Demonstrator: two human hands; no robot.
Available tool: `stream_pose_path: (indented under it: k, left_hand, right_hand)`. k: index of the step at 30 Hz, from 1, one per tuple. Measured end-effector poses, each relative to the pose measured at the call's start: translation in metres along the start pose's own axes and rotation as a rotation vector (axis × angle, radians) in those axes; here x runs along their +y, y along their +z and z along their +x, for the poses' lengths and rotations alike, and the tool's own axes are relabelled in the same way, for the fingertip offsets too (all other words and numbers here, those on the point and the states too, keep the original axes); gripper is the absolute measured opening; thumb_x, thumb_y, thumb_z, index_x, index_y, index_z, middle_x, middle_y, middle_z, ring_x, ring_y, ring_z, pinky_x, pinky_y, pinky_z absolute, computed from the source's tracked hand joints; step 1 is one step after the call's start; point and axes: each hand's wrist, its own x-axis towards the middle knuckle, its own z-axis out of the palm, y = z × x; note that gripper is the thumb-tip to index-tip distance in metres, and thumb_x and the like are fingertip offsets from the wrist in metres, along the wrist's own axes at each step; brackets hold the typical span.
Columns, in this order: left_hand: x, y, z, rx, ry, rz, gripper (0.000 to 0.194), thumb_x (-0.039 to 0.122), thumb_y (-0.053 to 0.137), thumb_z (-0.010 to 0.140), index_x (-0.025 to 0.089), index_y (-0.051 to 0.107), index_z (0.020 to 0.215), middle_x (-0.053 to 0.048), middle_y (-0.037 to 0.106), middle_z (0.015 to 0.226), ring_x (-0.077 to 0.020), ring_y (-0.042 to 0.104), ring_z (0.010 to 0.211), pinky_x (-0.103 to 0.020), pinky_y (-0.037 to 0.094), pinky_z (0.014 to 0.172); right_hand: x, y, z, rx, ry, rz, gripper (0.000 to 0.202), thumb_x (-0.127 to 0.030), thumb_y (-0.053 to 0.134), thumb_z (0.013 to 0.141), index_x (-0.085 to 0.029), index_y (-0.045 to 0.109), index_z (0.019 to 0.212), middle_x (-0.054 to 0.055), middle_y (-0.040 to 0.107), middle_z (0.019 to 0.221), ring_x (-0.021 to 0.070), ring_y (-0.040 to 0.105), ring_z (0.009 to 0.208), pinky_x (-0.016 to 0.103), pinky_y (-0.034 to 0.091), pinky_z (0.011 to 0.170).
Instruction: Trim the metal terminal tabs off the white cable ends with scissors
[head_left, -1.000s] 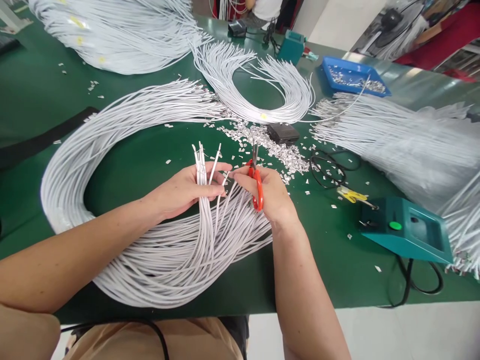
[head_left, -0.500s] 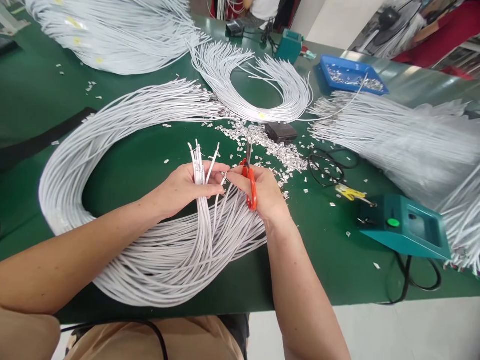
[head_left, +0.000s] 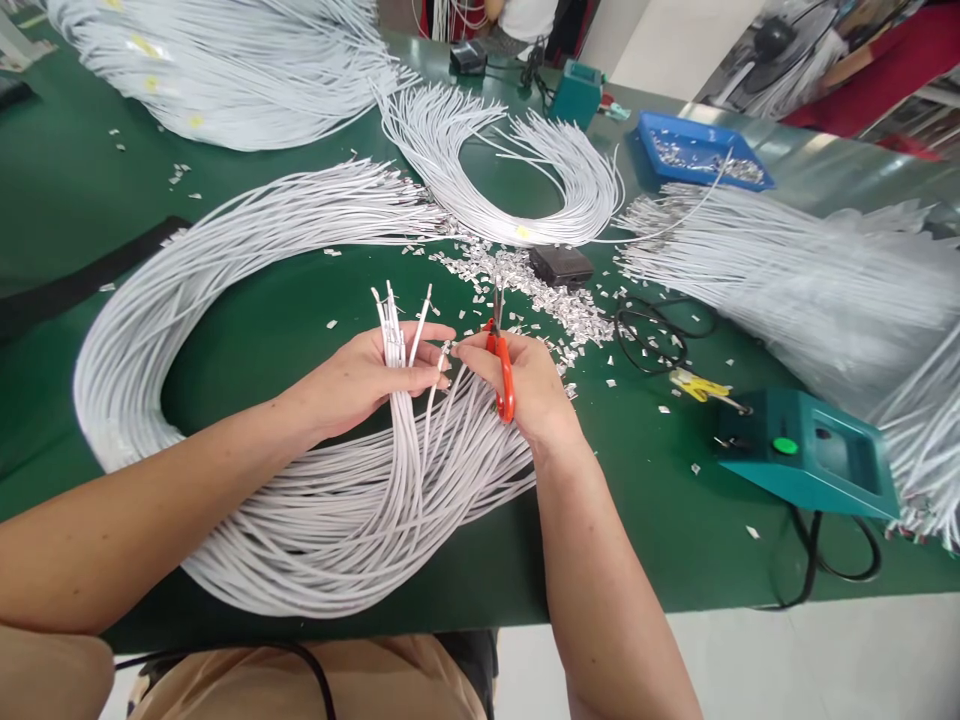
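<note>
Several white cables (head_left: pixel 400 410) stand upright in my left hand (head_left: pixel 379 365), closed round them near their cut ends. One cable end leans apart from the others, and another sits by the thumb and fingertips. My right hand (head_left: pixel 525 380) is closed on red-handled scissors (head_left: pixel 504 375), whose blades point away from me. Its thumb and index fingertips are close to the cable end beside my left fingertips; whether they touch it I cannot tell. Below both hands lies a large looped bundle of white cables (head_left: pixel 315 540), curving round to the left.
Small silvery-white scraps (head_left: pixel 525 275) are strewn beyond my hands beside a black block (head_left: pixel 561 265). At right stands a teal device (head_left: pixel 810 450) with a yellow clip (head_left: pixel 701 386). More cable bundles (head_left: pixel 795 250), a blue tray (head_left: pixel 705 150) and a person's red sleeve (head_left: pixel 892 75) are farther back.
My left hand has shifted slightly left with the cables, opening a small gap from my right fingertips. The right hand and scissors have barely moved.
</note>
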Motion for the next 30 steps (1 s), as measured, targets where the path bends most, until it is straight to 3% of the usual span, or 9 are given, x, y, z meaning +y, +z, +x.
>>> stream_pose_path:
  k: [5, 8, 17, 23, 30]
  left_hand:
    - [0.0010, -0.0006, 0.0014, 0.026, 0.016, -0.036, 0.030, 0.014, 0.076, 0.065, 0.018, 0.060, 0.090, 0.002, 0.060, 0.081, -0.0144, 0.063, 0.075, -0.026, 0.042, 0.063]
    - [0.0009, 0.0000, 0.0018, 0.039, 0.047, -0.021, 0.027, 0.012, 0.075, 0.064, 0.018, 0.052, 0.078, 0.002, 0.059, 0.080, -0.0110, 0.058, 0.069, -0.024, 0.039, 0.060]
    - [-0.0002, 0.0032, -0.0016, 0.197, 0.147, 0.202, 0.029, 0.020, 0.076, 0.065, 0.019, 0.051, 0.080, -0.001, 0.064, 0.091, -0.0152, 0.061, 0.080, -0.025, 0.044, 0.062]
    - [-0.0015, 0.0012, -0.0007, 0.207, 0.154, 0.227, 0.034, 0.027, 0.080, 0.063, 0.019, 0.050, 0.077, -0.001, 0.066, 0.083, -0.0131, 0.059, 0.067, -0.025, 0.044, 0.057]
    - [0.0006, 0.0049, -0.0020, 0.224, 0.164, 0.209, 0.033, 0.027, 0.078, 0.067, 0.019, 0.046, 0.074, -0.001, 0.067, 0.073, -0.0188, 0.067, 0.073, -0.026, 0.045, 0.056]
  right_hand:
    - [0.0034, -0.0017, -0.0022, 0.068, -0.115, -0.564, 0.032, -0.036, 0.060, 0.073, -0.020, 0.040, 0.053, -0.003, 0.044, 0.056, 0.0104, 0.034, 0.054, 0.026, 0.027, 0.051]
    - [0.0046, 0.0003, -0.0026, 0.042, -0.155, -0.763, 0.037, -0.036, 0.056, 0.076, -0.020, 0.032, 0.052, -0.002, 0.042, 0.054, 0.0106, 0.031, 0.052, 0.027, 0.024, 0.050]
    - [0.0036, 0.0045, -0.0053, 0.055, -0.162, -0.991, 0.029, -0.035, 0.049, 0.082, -0.019, 0.050, 0.057, 0.004, 0.054, 0.063, 0.0126, 0.038, 0.054, 0.029, 0.025, 0.054]
    - [0.0032, 0.0045, -0.0059, 0.039, -0.164, -1.039, 0.032, -0.039, 0.050, 0.085, -0.018, 0.057, 0.062, 0.005, 0.058, 0.066, 0.0135, 0.041, 0.054, 0.029, 0.024, 0.053]
    - [0.0040, 0.0062, -0.0057, 0.044, -0.159, -1.008, 0.032, -0.038, 0.052, 0.084, -0.018, 0.058, 0.060, 0.005, 0.057, 0.065, 0.0132, 0.042, 0.055, 0.030, 0.024, 0.054]
